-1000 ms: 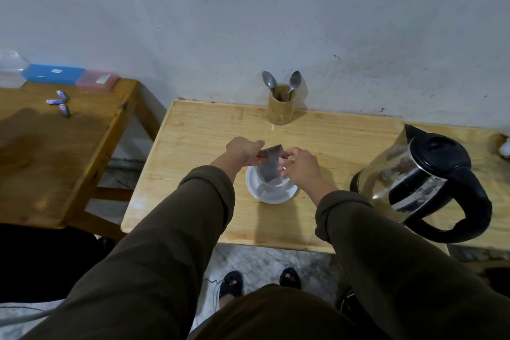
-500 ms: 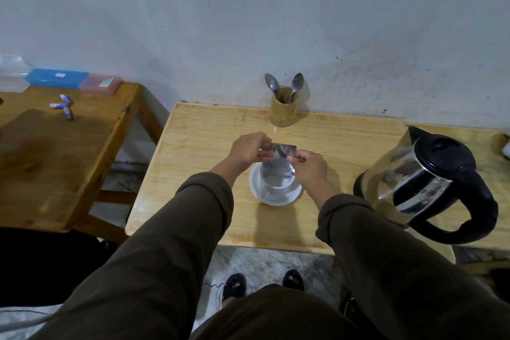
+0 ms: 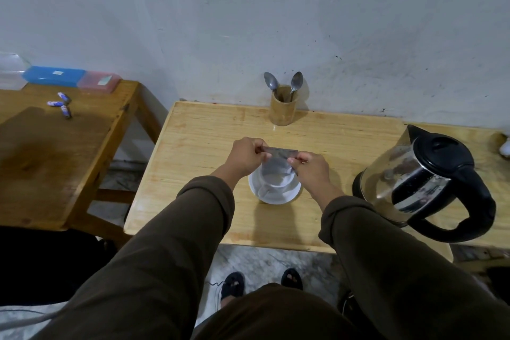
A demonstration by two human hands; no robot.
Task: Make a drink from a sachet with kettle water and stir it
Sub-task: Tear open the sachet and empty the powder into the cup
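A grey sachet [image 3: 276,159] hangs above a white cup [image 3: 277,183] that stands on a white saucer [image 3: 276,197] on the light wooden table [image 3: 209,141]. My left hand [image 3: 248,157] pinches the sachet's top left corner and my right hand [image 3: 310,167] pinches its top right corner, so the top edge is stretched level between them. The sachet's lower part reaches down to the cup's mouth. A steel kettle [image 3: 422,176] with a black lid and handle stands to the right of the cup.
A wooden holder [image 3: 284,109] with two spoons [image 3: 296,83] stands at the back by the wall. A darker table [image 3: 55,152] on the left carries small batteries [image 3: 62,105] and blue and pink boxes [image 3: 55,76]. My feet show on the floor below the table's front edge.
The sachet was turned from a tilted hold to a level one, and both hands spread apart along its top edge. The camera view shifted slightly.
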